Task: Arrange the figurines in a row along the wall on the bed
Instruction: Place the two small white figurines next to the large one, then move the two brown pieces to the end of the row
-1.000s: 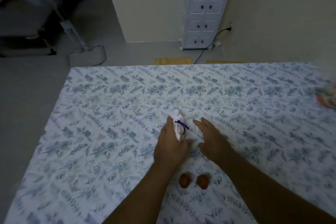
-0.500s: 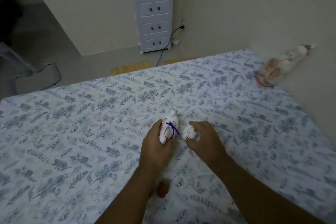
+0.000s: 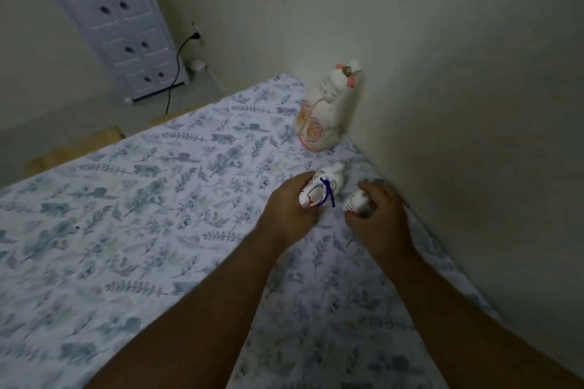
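Observation:
My left hand grips a white figurine with a blue cord tied around it, held just above the bed. A smaller white figurine with a painted face sits in my right hand, close to the wall. Both hands hover over the floral sheet of the bed near its right edge. Against the wall beyond my hands, a larger white and pink figurine stands upright at the bed's far corner.
A white drawer cabinet stands on the floor past the bed, with a black cable plugged into a wall socket beside it. The bed's wooden frame shows at the far edge.
Both hands have carried their figurines to the right toward the wall, and my view has turned right. The large pink and white figurine is now close ahead; two small brown objects have left view.

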Available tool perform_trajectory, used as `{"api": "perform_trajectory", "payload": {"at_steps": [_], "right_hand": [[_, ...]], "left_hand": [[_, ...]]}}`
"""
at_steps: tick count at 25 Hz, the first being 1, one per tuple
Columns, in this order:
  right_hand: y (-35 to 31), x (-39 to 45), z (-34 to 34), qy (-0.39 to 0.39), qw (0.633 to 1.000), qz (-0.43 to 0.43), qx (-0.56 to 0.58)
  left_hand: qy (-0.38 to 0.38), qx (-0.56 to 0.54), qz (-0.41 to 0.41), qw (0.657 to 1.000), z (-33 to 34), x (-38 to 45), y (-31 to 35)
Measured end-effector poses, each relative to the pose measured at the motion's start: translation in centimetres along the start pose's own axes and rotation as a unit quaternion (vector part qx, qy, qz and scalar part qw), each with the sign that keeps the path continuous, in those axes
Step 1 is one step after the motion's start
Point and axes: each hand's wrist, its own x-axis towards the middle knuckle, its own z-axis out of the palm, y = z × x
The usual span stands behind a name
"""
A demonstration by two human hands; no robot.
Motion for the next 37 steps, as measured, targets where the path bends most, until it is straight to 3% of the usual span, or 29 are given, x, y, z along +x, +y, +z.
{"api": "perform_trajectory", "payload": {"at_steps": [3,6,9,17,22,25,29,33,37], "right_hand": [[2.2,0.5,-0.3,0.014,0.999,-0.023,0.019],[2.8,0.6,0.3,0.026,0.998,-0.05,0.031],[3.0,0.5,0.8,0.04,0.997,-0.013,0.068],[2.6,-2.5,0.6,0.071,0.995,0.015,0.066],[2.8,-2.7,0.7,0.044,0.997,0.025,0.065],[1.9,-3.8,0.4,0.026,0.999,0.016,0.038],[-3.3,-8.2,0.8,0.0,0.989,-0.116,-0.093],[-9.8,-15.8,5.4,-0.128,0.963,-0.205,-0.116],[-14.4,-25.5,10.9,-0.228,0.914,-0.315,-0.119]], "left_hand": [[-0.042,0.007,0.036,0.998,2.5,4.3,0.9],[-0.013,-0.001,0.012,1.0,3.8,5.2,0.9],[-0.007,-0.011,-0.038,0.999,3.9,4.9,0.4],[-0.015,0.006,-0.038,0.999,3.7,4.8,0.4],[-0.012,-0.022,-0.053,0.998,3.5,3.4,1.1],[0.017,-0.017,-0.086,0.996,1.6,-0.8,1.3],[0.06,0.048,-0.1,0.992,-2.4,-10.5,-0.6],[0.118,0.116,-0.165,0.972,-7.2,-22.5,-2.1],[0.177,0.145,-0.225,0.947,-11.5,-34.4,-4.7]]}}
